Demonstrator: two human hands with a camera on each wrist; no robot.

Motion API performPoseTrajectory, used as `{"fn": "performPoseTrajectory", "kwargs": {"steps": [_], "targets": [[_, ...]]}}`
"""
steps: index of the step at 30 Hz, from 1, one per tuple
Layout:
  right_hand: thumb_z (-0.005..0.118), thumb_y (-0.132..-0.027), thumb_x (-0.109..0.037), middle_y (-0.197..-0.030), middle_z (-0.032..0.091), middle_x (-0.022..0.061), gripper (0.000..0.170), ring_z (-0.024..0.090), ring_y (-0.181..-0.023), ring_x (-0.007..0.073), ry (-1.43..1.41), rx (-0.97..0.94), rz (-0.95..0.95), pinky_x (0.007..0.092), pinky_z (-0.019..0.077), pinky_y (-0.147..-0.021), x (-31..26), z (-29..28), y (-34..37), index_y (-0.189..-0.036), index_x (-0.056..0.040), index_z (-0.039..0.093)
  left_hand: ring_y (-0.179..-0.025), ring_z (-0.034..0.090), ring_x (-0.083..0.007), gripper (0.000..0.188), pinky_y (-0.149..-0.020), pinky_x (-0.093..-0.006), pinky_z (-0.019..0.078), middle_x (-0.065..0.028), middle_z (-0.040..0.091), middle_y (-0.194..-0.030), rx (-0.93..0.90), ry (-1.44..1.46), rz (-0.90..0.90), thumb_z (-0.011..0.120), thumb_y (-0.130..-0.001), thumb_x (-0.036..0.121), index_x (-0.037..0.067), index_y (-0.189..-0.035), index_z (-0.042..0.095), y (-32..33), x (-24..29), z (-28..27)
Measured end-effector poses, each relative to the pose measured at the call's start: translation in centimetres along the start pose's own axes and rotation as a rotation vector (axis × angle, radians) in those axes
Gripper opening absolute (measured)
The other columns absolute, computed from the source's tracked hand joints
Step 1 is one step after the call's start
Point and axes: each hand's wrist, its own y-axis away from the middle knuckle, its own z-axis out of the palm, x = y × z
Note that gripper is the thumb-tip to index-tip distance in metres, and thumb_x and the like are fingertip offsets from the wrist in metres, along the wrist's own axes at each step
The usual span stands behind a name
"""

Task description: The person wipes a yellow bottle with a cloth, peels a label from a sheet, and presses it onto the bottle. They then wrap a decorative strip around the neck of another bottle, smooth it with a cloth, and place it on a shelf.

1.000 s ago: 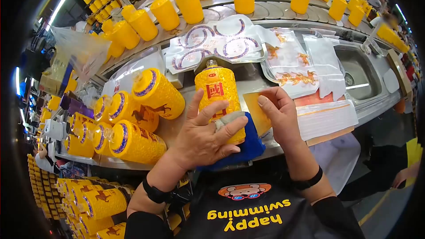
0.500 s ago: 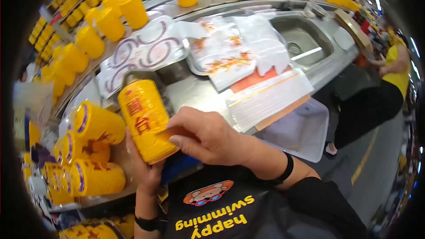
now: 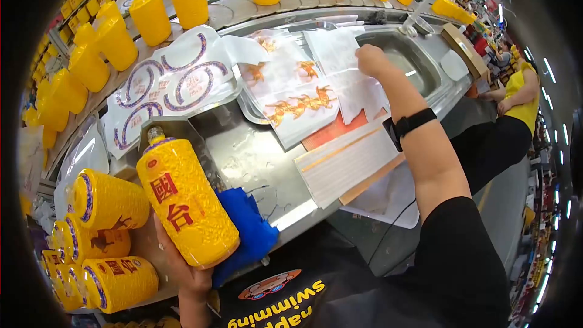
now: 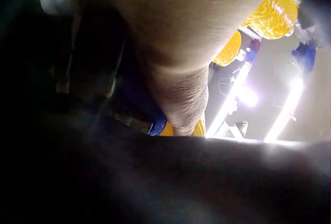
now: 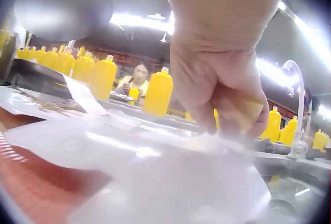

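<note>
A yellow bottle with red characters (image 3: 189, 206) lies tilted at the steel table's near edge, its clear neck pointing away. My left hand (image 3: 182, 267) grips its lower left side, the fingers partly hidden beneath it; in the left wrist view the hand (image 4: 181, 92) covers most of the bottle. Far to the right, my right hand (image 3: 373, 62) is over white backing sheets (image 3: 334, 48) beside the sink. The right wrist view shows that hand (image 5: 220, 89) with curled fingers around a yellowish translucent piece (image 5: 238, 109), fingertips down at the white sheet (image 5: 170, 167).
Several yellow bottles (image 3: 112, 206) lie stacked at the left. Ring-shaped labels (image 3: 195, 87) and orange-gold horse decals (image 3: 303, 106) lie on sheets across the table. A blue cloth (image 3: 246, 222) is beside the bottle. Behind runs a conveyor with yellow bottles; a person in yellow (image 3: 522, 88) is at right.
My right hand has moved from the bottle out to the sheets by the sink. The head view has swung right. The grey-white thing under my left hand no longer shows; that hand now supports the bottle's side.
</note>
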Motion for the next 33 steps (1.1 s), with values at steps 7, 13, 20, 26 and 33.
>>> {"fn": "performPoseTrajectory", "kwargs": {"steps": [7,13,20,26,33], "targets": [[0.059,-0.085,-0.029,-0.117,0.062,0.0234,0.046,0.058,-0.112,0.0373,-0.172,0.072,0.154,0.0414,0.0444,-0.098,4.6,2.3,-6.6,-0.123,-0.0031,0.06,-0.132,0.042,-0.0291,0.101,-0.109,-0.0401,0.0338,-0.0186,0.031,-0.147,0.022,0.209,-0.114,0.07,-0.08,0.03,-0.002,-0.15,0.004,0.4,-0.7,-0.2],[0.064,-0.079,-0.024,-0.108,0.065,0.0195,0.03,0.06,-0.105,0.0368,-0.149,0.308,0.117,0.0429,0.0477,-0.092,4.6,3.0,-10.8,-0.102,-0.0052,0.066,-0.132,0.04,-0.0293,0.106,-0.109,-0.0412,0.0345,-0.0194,0.028,-0.148,0.039,0.188,-0.117,0.07,-0.08,0.04,-0.002,-0.15,0.003,1.2,-1.7,-0.5],[0.063,-0.076,-0.012,-0.091,0.063,0.0168,0.01,0.062,-0.092,0.0358,-0.211,0.462,-0.058,0.0424,0.0503,-0.083,4.1,2.1,-10.3,-0.084,-0.0066,0.066,-0.134,0.037,-0.0303,0.105,-0.109,-0.0426,0.0344,-0.0199,0.024,-0.15,0.047,0.253,-0.11,0.068,-0.082,0.043,-0.001,-0.15,0.002,1.2,-1.8,-0.3],[0.066,-0.074,-0.01,-0.088,0.062,0.0156,0.009,0.061,-0.086,0.0363,-0.162,0.602,-0.233,0.0432,0.0496,-0.077,6.1,1.9,-7.8,-0.082,-0.0065,0.066,-0.136,0.035,-0.0318,0.103,-0.11,-0.0439,0.0329,-0.0201,0.023,-0.15,0.049,0.115,-0.154,0.066,-0.082,0.044,-0.001,-0.151,0.002,1.6,-1.7,-0.8],[0.066,-0.078,-0.009,-0.097,0.061,0.0118,0.011,0.057,-0.098,0.0316,-0.352,0.119,-0.569,0.0384,0.0474,-0.084,-2.3,-3.8,7.9,-0.087,-0.0033,0.064,-0.137,0.032,-0.0332,0.114,-0.111,-0.0456,0.0305,-0.0199,0.021,-0.152,0.086,0.062,-0.097,0.063,-0.078,0.065,-0.003,-0.15,0.005,1.1,-1.5,-0.2]]}}
